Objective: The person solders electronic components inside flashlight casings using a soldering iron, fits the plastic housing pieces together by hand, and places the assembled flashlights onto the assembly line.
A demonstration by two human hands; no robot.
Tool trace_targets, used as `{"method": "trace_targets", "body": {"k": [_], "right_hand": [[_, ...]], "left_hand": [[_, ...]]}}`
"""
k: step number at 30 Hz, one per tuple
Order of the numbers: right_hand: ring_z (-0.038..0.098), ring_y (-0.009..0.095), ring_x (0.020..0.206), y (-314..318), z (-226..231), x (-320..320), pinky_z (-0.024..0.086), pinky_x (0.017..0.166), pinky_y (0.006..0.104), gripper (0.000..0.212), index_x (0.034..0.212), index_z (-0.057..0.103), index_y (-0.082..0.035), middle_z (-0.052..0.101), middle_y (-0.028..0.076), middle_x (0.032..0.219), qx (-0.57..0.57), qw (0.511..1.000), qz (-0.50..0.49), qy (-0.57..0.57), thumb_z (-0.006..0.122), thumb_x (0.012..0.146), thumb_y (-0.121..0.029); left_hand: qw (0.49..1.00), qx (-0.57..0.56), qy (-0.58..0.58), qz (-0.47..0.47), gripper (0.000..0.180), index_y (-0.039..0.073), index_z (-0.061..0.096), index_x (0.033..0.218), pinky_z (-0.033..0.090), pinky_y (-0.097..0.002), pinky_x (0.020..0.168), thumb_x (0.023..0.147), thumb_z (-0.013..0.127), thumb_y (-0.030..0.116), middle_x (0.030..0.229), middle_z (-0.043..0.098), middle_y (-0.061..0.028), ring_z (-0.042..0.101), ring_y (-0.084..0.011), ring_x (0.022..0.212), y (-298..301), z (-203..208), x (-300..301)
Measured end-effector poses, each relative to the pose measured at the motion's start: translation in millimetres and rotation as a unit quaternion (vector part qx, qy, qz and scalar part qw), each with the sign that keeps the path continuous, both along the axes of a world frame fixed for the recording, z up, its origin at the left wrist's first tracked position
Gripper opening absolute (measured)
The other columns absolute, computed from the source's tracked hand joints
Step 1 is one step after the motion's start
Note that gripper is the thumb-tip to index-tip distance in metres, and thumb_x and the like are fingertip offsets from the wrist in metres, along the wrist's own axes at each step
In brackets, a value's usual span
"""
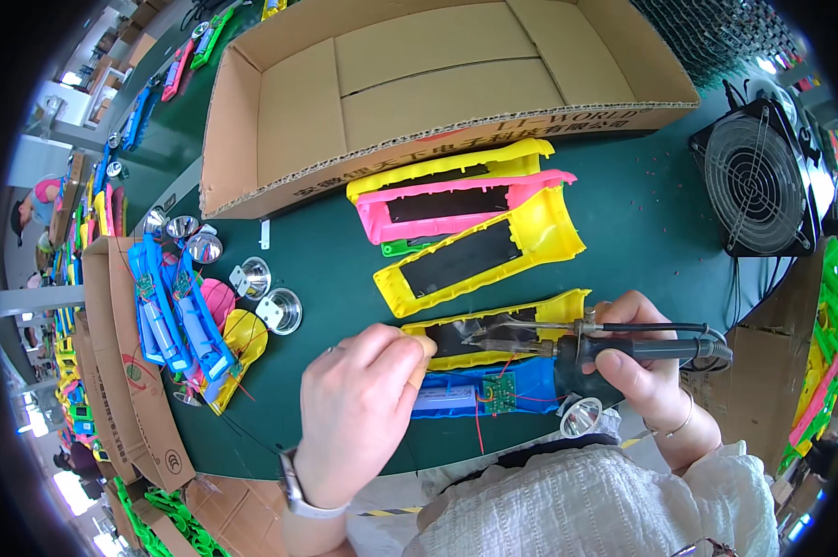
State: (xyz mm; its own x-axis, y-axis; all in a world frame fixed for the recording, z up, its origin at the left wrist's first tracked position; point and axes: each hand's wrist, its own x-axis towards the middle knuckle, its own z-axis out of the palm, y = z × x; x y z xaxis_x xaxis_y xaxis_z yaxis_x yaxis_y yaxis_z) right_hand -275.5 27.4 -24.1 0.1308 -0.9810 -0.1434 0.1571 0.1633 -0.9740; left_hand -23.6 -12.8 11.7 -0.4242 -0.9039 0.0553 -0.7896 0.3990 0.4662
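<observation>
Three yellow plastic shells (544,219), one pink plastic shell (523,192), one mostly hidden green plastic shell (399,248). Near: one blue plastic shell (538,386), one black-handled soldering iron (665,349). Far: one brown cardboard box (438,84). Right: one black round-grilled fan (755,182). Left: at least five silver reflector cups (281,312).

The left of two wide fisheye cameras on the person's head looks down, upright, from close above the bare left hand (359,399) and bare right hand (640,348), facing across the dark green tabletop (642,241) towards the open brown cardboard box (419,102) at the top
</observation>
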Motion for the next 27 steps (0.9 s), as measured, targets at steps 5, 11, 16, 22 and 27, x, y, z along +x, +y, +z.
{"method": "trace_targets", "body": {"k": [5,11,16,22,27], "right_hand": [[0.045,0.005,0.063,-6,5,4,0.037,0.055,0.0202,0.023,0.084,0.052,-0.002,0.055,0.001,0.073,0.002,0.998,0.023,0.066,0.068,0.076,-0.016],[0.047,0.005,0.063,-11,11,15,0.039,0.055,0.0213,0.022,0.084,0.053,-0.002,0.056,0.001,0.071,-0.024,0.993,0.052,0.107,0.069,0.074,-0.012],[0.052,0.009,0.063,-10,20,19,0.042,0.054,0.0233,0.022,0.083,0.055,-0.002,0.058,0.004,0.073,0.065,0.988,0.066,0.120,0.072,0.072,-0.011],[0.054,0.015,0.063,-11,15,22,0.044,0.055,0.0258,0.021,0.081,0.059,-0.002,0.060,0.005,0.075,-0.036,0.981,0.062,0.183,0.073,0.069,-0.011],[0.054,0.016,0.065,-10,12,24,0.044,0.055,0.0267,0.023,0.082,0.059,-0.002,0.060,0.006,0.075,-0.049,0.978,0.062,0.193,0.074,0.069,-0.013]], "left_hand": [[0.973,0.046,-0.163,-0.155,0.005,0.006,0.058,0.072,0.048,-0.0324,0.057,0.068,0.056,0.005,0.070,0.052,-0.0074,0.058,-0.0236,0.065,-17,19,-1],[0.953,0.077,-0.208,-0.206,0.002,0.004,0.056,0.068,0.049,-0.0330,0.059,0.066,0.056,0.003,0.069,0.052,-0.0095,0.059,-0.0235,0.067,-29,26,-9],[0.949,0.079,-0.224,-0.205,0.001,0.004,0.056,0.067,0.049,-0.0329,0.059,0.066,0.056,0.003,0.068,0.052,-0.0099,0.059,-0.0240,0.067,-29,25,-11],[0.953,0.065,-0.219,-0.200,0.002,0.003,0.055,0.066,0.049,-0.0329,0.058,0.065,0.057,0.003,0.068,0.051,-0.0101,0.059,-0.0244,0.065,-28,25,-12],[0.953,0.061,-0.217,-0.202,0.002,0.003,0.055,0.066,0.049,-0.0328,0.058,0.065,0.057,0.002,0.068,0.051,-0.0104,0.059,-0.0244,0.064,-28,24,-11]]}}
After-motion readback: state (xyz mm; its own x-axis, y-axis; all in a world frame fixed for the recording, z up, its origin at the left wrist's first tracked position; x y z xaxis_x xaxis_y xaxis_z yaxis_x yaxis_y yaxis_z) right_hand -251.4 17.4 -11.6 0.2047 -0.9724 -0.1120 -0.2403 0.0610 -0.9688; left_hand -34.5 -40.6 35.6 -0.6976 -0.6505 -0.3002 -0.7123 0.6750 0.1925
